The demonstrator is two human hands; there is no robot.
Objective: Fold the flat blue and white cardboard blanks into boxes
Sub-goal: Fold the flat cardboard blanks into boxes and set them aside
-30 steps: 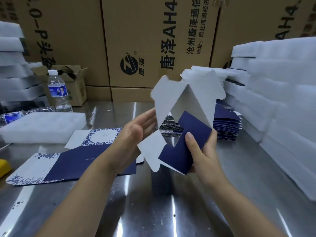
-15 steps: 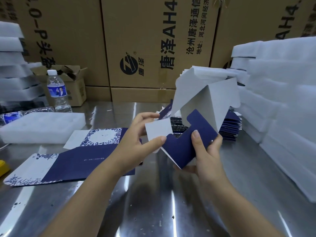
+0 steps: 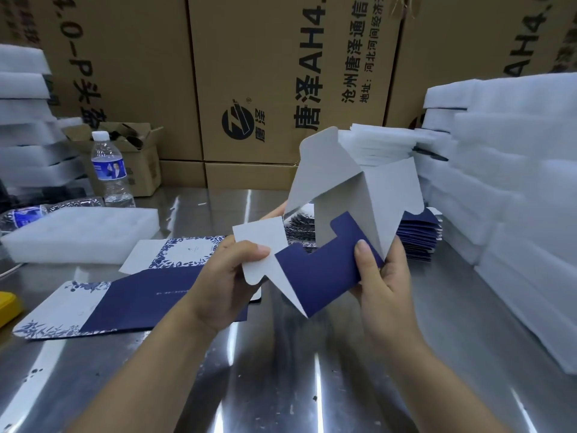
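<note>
Above the glossy steel table (image 3: 281, 379), the half-folded blank (image 3: 349, 195) shows matte grey-white inner panels angled into a peak. The left hand (image 3: 224, 276) pinches its rounded white flap (image 3: 259, 242) between thumb and curled fingers. The right hand (image 3: 385, 276) grips the notched navy panel (image 3: 321, 273), thumb flat on its face. A flat blank (image 3: 150, 292) lies on the table at left. A stack of blanks (image 3: 418, 235) sits behind, beside soft white foam slabs (image 3: 515, 189).

A single head-worn camera looks forward and down from close above the steel tabletop (image 3: 312, 385), facing stacked brown cartons (image 3: 281, 73) at the far edge.
</note>
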